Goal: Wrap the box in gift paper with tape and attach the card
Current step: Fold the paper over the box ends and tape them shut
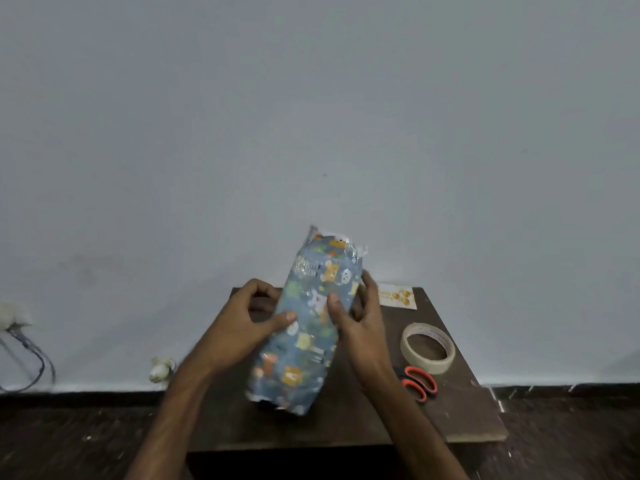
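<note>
A long box wrapped in blue gift paper with bears and other animals [308, 320] is held tilted above a small dark wooden table [460, 407]. My left hand [249, 317] grips its left side, thumb on the front. On the right side my right hand [360, 317] holds it, thumb on the front and fingers behind. The paper at the far end looks crumpled and loose. A white card with gold balloons [398, 297] lies at the table's back right corner. A roll of beige tape [428, 347] lies on the right, with orange-handled scissors [417, 382] in front of it.
The table stands against a pale grey wall on a dark floor. To the left, cables [31, 351] hang from a wall socket [8, 315], and a small pale object [161, 368] lies at the wall's foot.
</note>
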